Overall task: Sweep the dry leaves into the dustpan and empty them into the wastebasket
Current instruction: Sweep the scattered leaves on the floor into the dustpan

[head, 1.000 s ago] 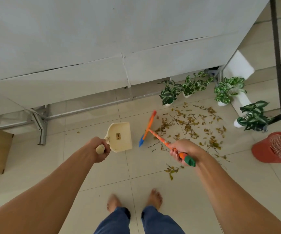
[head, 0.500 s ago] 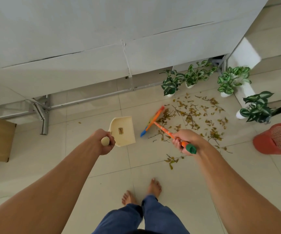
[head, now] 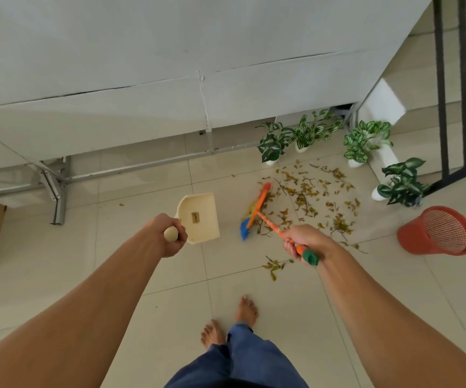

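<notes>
Cream plastic dustpan (head: 201, 217): held above the pale tiled floor (head: 147, 278), its open mouth turned away from the person; a small brown label is seen on its inner face; nothing is seen inside it
Left hand (head: 168, 233): wrapped tight around the dustpan's round-ended handle, fingers curled under, thumb over the top
Orange long-handled broom with blue bristles and a green end cap (head: 265, 217): held slanting down to the floor, its head lying at the near-left edge of the leaf scatter; the bristle end is blurred
Right hand (head: 304, 242): clenched around the broom handle just below the green cap, knuckles upward
Dry brown and yellow leaves (head: 314, 197): spread loosely over the tiles between the broom head and the potted plants; a small separate cluster (head: 275, 267) lies nearer the feet, beneath the right hand; a single leaf lies far left of the dustpan
Red plastic mesh wastebasket (head: 437, 231): on the floor at the right, tipped so that its open mouth faces the camera, well apart from the broom, just beyond the right edge of the leaves
Green-and-white leafed plants in white pots (head: 304, 135): four are set in an arc behind and to the right of the leaves
Grey wall panels (head: 142, 65): above a metal frame at the floor's far edge
Bare feet (head: 230, 322): on the tiles below, blue trouser legs above them
</notes>
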